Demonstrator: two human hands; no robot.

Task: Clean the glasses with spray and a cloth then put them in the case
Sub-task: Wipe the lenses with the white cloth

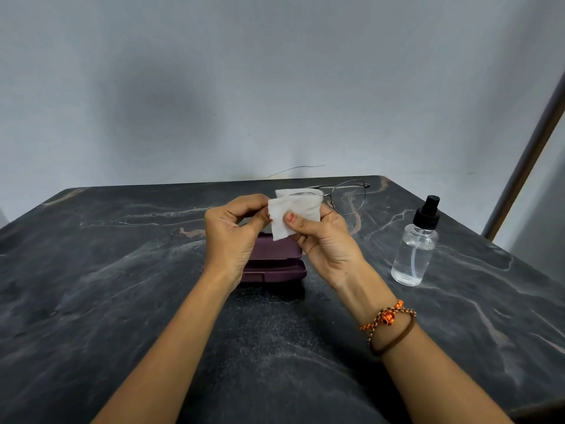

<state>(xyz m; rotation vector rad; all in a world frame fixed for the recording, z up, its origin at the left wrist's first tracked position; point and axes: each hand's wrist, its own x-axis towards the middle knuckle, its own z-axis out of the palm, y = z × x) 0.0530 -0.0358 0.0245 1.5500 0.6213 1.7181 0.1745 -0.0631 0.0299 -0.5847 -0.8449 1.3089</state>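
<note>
One wire-rimmed glasses [345,197], one lens wrapped in one soft white cloth [295,211]; right hand [324,237] pinches cloth, left hand [235,231] grips cloth's edge. One closed plum hard-shell case [275,261] beneath hands; one clear plastic spray bottle [415,249] right of right hand, on marbled bench [122,286].

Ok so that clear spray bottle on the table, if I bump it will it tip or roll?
The spray bottle stands upright, tall and narrow, so a knock near its black cap would probably tip it. It looks round, so once down it would likely roll. Its clear liquid should steady it somewhat.

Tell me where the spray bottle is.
In the head view the spray bottle stands upright on the table, to the right of the hands and the case, untouched.
</note>
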